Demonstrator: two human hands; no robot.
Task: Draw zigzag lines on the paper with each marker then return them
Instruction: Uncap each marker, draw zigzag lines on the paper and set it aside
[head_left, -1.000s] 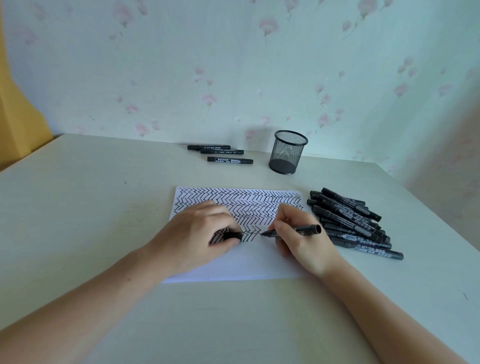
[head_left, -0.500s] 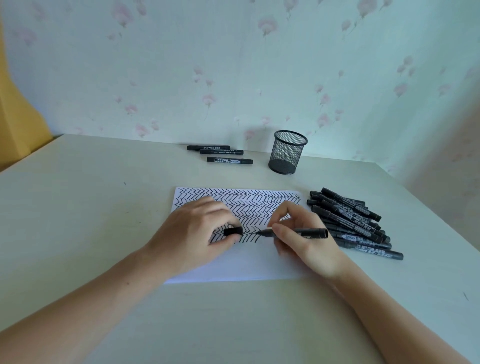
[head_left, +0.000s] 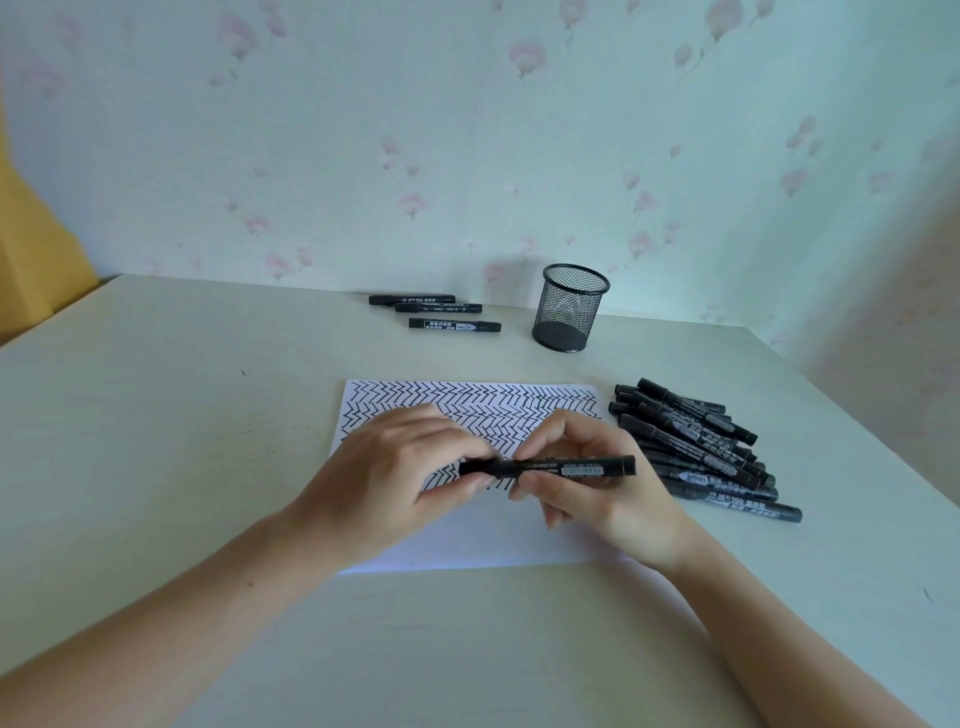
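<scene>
Head view: over the paper (head_left: 467, 540), the left hand (head_left: 384, 478) pinches the cap end of a marker (head_left: 550, 466) while the right hand (head_left: 597, 483) closes round its barrel, likely to cap it. Right of the paper is a marker pile (head_left: 701, 447); behind it, 3 markers (head_left: 436, 312) and a mesh cup (head_left: 570, 306). Pale table (head_left: 156, 415), floral wallpaper (head_left: 467, 130).

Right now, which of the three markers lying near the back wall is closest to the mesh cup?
The front marker of the three: it lies slightly apart from the other two, shifted right, its end nearest the mesh cup.
</scene>
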